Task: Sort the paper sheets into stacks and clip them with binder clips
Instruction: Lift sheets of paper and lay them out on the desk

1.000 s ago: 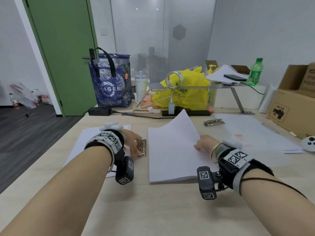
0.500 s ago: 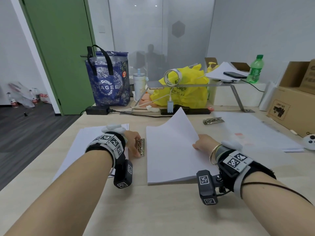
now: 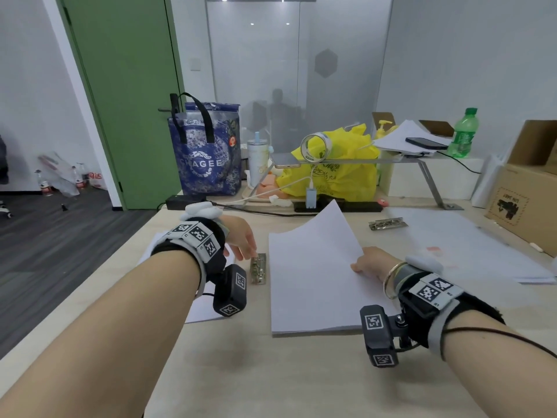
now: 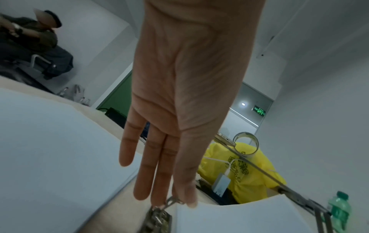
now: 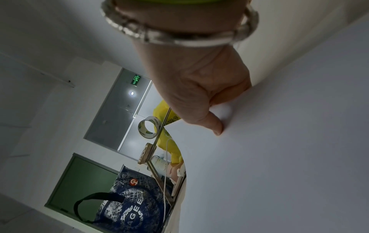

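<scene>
A small metal clip (image 3: 258, 268) lay flat at centre-left, just beside a white paper stack (image 3: 313, 300); its top sheet (image 3: 325, 236) curled upward.

Both forearms are bare, with no sleeves. Behind the left hand (image 3: 241, 236), centre left in the head view, sits a fuzzy black wristband (image 3: 220, 260). It is topped by a grey strip of black-and-white square markers (image 3: 197, 233) and a white foam pad (image 3: 202, 210). A black camera block (image 3: 230, 292) bearing two more markers hangs below. Behind the right hand (image 3: 369, 262), lower right, is a matching set: black band (image 3: 470, 315), marker strip (image 3: 434, 289), white pad (image 3: 423, 262) and a second camera block (image 3: 379, 333) on a screwed bracket. Gold and silver bangles (image 3: 391, 279) and a thin dark cord (image 3: 497, 334) ring that arm.
</scene>
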The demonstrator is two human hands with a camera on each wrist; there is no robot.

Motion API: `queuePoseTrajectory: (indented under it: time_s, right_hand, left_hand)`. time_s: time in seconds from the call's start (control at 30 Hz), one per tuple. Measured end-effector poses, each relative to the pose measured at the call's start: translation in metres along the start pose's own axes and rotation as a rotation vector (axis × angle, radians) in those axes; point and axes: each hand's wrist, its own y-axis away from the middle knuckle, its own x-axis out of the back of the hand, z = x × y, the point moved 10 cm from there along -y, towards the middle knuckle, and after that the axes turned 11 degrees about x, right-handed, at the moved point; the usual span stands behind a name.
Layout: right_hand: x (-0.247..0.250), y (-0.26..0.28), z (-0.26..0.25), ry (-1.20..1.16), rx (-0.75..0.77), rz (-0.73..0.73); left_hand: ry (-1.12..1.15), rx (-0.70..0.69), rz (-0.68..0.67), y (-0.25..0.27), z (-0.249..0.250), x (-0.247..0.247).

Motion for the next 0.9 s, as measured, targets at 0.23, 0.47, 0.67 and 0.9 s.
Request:
queuePoseTrajectory:
  time_s: [0.23,0.47,0.67,0.9]
  right_hand:
    - [0.005,-0.003,0.001,-0.083,0.020,0.030]
    - [-0.004,-0.020,0.009,-0.443,0.030,0.049]
    - [-0.004,-0.028,0.011,-0.460,0.022,0.047]
    - [-0.010,-0.032,0.012,-0.516,0.024,0.046]
  left_hand:
    - [0.205,0.013,0.094,-0.016,0.003,0.002]
    - [0.352,0.007,0.318,-0.031,0.013,0.023]
    - [0.400,-0.003,0.400,-0.044,0.010,0.030]
    - [0.443,0.037,0.375,-0.063,0.009,0.024]
